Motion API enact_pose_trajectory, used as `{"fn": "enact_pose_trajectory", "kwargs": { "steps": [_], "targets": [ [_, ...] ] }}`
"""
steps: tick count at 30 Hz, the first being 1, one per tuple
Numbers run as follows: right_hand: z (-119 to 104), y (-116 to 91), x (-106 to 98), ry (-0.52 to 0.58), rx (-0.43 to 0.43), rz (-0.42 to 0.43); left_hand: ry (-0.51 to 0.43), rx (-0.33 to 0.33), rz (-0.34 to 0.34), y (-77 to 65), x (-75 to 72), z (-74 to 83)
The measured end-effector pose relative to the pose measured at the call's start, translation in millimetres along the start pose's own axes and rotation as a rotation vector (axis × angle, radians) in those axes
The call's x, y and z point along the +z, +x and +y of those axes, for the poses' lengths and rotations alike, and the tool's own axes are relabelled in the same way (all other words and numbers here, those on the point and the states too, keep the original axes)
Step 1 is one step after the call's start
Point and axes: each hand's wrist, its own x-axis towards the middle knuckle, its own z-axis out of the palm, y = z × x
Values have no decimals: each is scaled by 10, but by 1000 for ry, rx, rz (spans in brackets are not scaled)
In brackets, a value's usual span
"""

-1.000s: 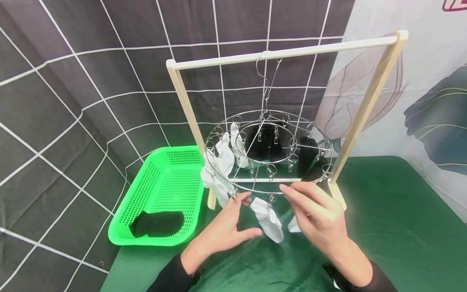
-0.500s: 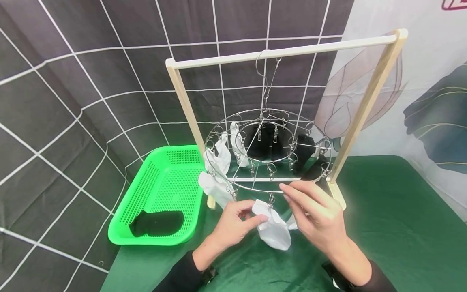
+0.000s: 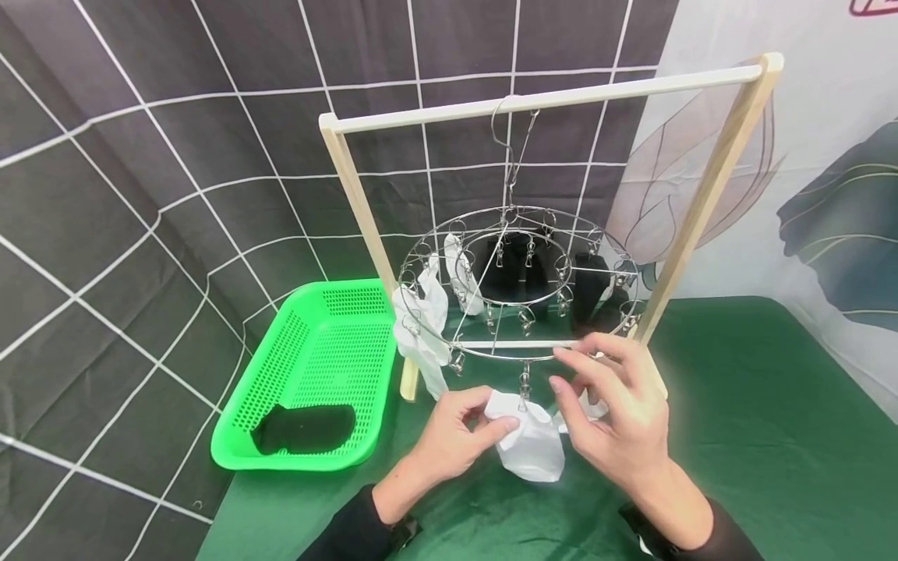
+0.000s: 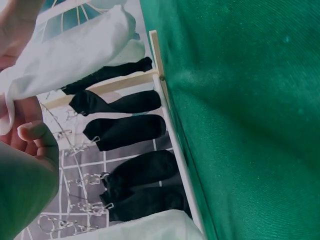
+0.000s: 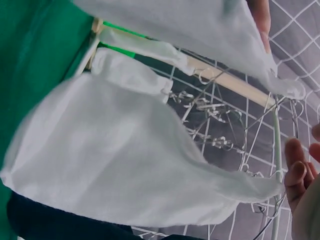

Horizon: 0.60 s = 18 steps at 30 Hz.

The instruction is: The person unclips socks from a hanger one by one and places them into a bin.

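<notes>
In the head view, my left hand (image 3: 452, 436) pinches the top edge of a white sock (image 3: 531, 448) between thumb and fingers. That sock hangs at a metal clip (image 3: 525, 382) at the front of the round clip hanger (image 3: 505, 357). My right hand (image 3: 617, 409) is just right of the clip, its thumb and fingers apart with nothing between them. In the right wrist view, the right-hand fingers (image 5: 297, 167) are beside the hanger's wire, near another white sock (image 5: 115, 150). From the left wrist, the held sock (image 4: 75, 50) stretches out from the fingers.
The hanger hooks onto a wooden rack (image 3: 547, 101). More white socks (image 3: 424, 312) hang at its left, black socks (image 3: 515, 269) at the back and right. A green basket (image 3: 298, 463) holding a black sock (image 3: 305, 428) stands left on the green cloth (image 3: 758, 436).
My left hand has gone from the hanger's rim to the white sock and taken hold of its edge. My right thumb and fingers have spread apart by the clip. The hanger has turned slightly.
</notes>
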Motion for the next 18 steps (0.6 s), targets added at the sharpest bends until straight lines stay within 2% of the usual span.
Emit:
{"fn": "enact_pose_trajectory", "kwargs": {
  "steps": [3,7,10,14,18],
  "targets": [
    [-20,-6,-2,25,10,-11,-3,-5,8,26,-10,100],
    [-71,-54,10,84,44,-131,-7,-13,12,42,-33,235],
    [-110,-104,43,98,75,-204,-24,-20,0,46,-33,273],
    [-137,-149,101,132,101,-229,-47,-18,-11,41,-10,261],
    [-142,-156,123,168,168,-210,-46,-25,-9,6,28,140]
  ]
}}
